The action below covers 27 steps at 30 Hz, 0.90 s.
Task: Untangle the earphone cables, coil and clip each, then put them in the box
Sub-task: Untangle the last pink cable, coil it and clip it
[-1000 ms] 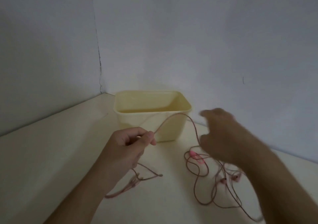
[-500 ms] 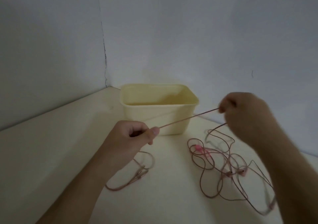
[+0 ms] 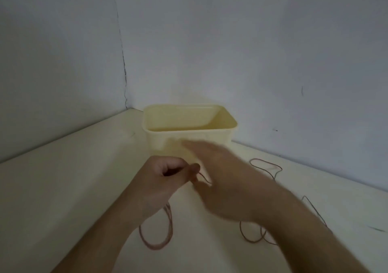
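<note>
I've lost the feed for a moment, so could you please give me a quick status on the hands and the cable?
Left hand pinching pink cable. Right hand blurred, fingers extended. Box holds no cable in view. Nothing blocking.

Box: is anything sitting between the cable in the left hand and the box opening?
Only the person's own right hand, blurred, which crosses in front of the box near wall. The left hand pinches the cable just in front of the box. The box's top is open with no lid; its floor is hidden from view.
</note>
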Tool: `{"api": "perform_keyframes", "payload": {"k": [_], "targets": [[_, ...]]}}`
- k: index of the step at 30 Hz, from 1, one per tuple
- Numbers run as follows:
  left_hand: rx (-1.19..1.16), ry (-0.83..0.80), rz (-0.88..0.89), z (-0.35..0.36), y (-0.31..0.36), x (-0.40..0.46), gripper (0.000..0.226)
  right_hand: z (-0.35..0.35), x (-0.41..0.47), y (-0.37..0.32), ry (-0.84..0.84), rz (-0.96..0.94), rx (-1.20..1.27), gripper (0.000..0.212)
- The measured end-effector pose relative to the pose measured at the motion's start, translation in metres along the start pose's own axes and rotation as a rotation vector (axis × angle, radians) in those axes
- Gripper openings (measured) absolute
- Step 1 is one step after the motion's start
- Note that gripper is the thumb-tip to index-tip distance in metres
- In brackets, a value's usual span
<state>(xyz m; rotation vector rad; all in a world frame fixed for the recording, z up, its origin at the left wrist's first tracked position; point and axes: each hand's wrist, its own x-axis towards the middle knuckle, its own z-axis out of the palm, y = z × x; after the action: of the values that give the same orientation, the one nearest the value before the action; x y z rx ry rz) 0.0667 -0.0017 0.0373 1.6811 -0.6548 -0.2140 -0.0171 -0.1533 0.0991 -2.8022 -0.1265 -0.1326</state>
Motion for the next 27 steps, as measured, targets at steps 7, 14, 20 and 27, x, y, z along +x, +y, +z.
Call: {"api": "perform_keyframes", "payload": {"k": [7, 14, 20, 27], "targets": [[-0.020, -0.024, -0.052, -0.012, -0.003, 0.001, 0.037, -0.015, 0.007, 0.042, 0.085, 0.289, 0.066, 0.033], [-0.141, -0.022, -0.101, -0.006, -0.004, 0.002, 0.037, -0.027, -0.003, 0.061, 0.035, 0.567, -0.258, 0.032], [-0.159, -0.051, -0.073, -0.001, 0.001, -0.002, 0.035, 0.008, -0.001, -0.003, -0.025, -0.067, 0.090, 0.049], [-0.374, -0.165, -0.124, -0.011, 0.001, 0.000, 0.030, -0.013, 0.006, 0.041, 0.290, 0.186, 0.197, 0.031]]}}
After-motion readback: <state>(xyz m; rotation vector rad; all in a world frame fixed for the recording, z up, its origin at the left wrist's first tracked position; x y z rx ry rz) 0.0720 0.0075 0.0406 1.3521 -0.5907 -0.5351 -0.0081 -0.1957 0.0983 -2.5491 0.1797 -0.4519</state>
